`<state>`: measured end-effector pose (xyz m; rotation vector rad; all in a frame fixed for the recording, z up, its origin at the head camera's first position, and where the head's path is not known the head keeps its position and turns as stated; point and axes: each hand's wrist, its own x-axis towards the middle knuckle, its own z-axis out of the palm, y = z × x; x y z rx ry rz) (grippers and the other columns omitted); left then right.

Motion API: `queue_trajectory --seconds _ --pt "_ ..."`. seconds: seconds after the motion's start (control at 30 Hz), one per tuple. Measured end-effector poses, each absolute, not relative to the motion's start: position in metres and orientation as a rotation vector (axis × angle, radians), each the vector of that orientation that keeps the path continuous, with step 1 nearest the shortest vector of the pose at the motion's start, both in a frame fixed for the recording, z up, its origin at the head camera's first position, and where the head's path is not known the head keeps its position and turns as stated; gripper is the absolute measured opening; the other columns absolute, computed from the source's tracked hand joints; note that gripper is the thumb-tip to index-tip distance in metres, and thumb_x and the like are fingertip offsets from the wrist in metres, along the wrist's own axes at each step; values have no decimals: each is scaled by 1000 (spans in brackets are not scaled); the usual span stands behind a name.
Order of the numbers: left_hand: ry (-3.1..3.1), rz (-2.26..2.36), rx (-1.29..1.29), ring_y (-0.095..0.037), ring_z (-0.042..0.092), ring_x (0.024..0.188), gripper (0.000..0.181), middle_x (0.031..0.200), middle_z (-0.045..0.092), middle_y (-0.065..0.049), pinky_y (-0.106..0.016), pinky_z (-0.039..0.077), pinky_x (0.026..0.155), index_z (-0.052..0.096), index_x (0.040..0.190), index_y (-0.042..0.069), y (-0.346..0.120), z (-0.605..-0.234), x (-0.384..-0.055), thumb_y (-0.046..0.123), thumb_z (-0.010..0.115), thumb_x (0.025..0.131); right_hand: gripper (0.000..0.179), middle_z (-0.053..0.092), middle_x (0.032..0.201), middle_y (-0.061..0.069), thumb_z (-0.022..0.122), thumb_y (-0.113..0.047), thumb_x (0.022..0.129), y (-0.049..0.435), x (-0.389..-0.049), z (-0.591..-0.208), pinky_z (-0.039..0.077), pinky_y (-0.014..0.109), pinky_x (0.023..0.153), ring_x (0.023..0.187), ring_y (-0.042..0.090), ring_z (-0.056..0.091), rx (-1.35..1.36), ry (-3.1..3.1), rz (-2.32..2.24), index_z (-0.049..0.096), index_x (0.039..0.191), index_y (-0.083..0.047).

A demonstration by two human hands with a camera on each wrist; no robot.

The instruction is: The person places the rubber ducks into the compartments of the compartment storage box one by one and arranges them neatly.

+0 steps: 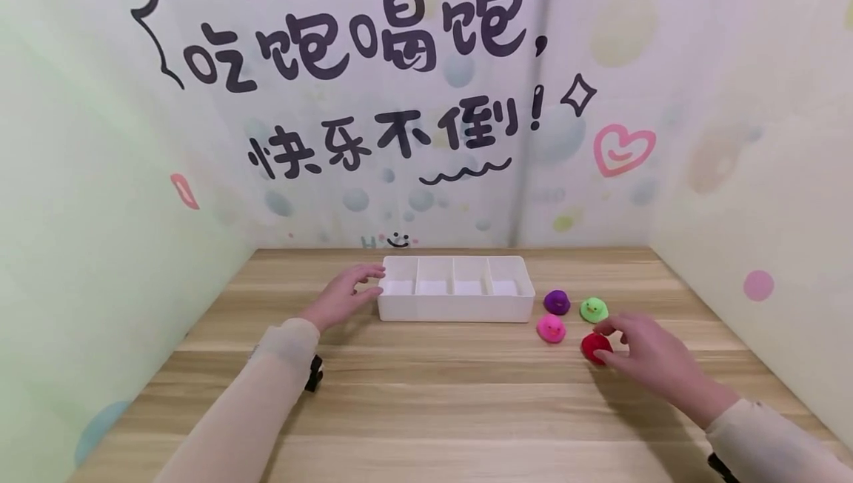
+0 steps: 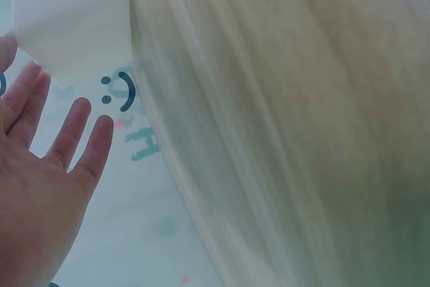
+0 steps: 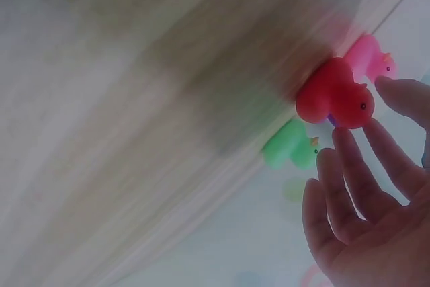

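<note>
A white box with several compartments stands at the back of the table. At its left end is my left hand, fingers extended and thumb apart, the fingertips at or touching the end wall. The left wrist view shows the palm beside the white wall. On the right, my right hand is over a red rubber duck. In the right wrist view its thumb and fingers are spread around the duck's head, with a gap at the thumb; contact is unclear.
Beside the red duck sit a green duck, a pink duck and a purple duck, all right of the box. A patterned curtain wall closes the table's back, with pale walls at both sides.
</note>
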<state>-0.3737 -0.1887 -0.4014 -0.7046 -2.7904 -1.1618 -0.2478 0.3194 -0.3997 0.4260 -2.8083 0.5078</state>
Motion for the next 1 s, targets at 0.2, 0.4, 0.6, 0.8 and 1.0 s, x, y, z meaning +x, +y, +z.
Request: queue_trajectory --seconds 0.2,0.4,0.6,0.8,1.0 --pt "-2784 -1164 -724 -46 47 140 45 158 49 -14 -63 41 114 55 146 6 -187 -403 -376 22 62 105 24 73 93 -5 87 -19 81 325 -249 -402 53 34 69 84 19 63 431 -2816 521 76 101 -15" --pt "-2778 -1078 -734 -40 44 146 42 158 49 -12 -61 37 118 59 143 7 -187 -405 -378 24 63 104 25 72 91 -8 89 -20 79 328 -250 -404 51 32 68 83 18 62 437 -2822 502 74 99 -18" --pt "-2793 -1053 -721 -37 41 149 42 159 49 -8 -60 33 121 60 142 11 -190 -404 -380 27 63 104 24 72 90 -9 88 -21 80 328 -251 -404 51 33 68 83 18 62 435 -2822 496 74 99 -18" --pt "-2799 -1038 -725 -40 37 150 42 159 49 -8 -64 26 122 60 142 11 -192 -404 -378 29 64 104 23 72 91 -8 87 -23 82 325 -251 -401 49 34 68 85 21 61 409 -2800 525 75 100 -19" --pt "-2803 -1013 -718 -40 36 150 42 159 49 -9 -65 23 123 60 142 11 -192 -404 -377 28 64 104 23 73 93 -7 88 -25 83 314 -253 -395 47 29 65 87 23 61 401 -2733 555 74 101 -19"
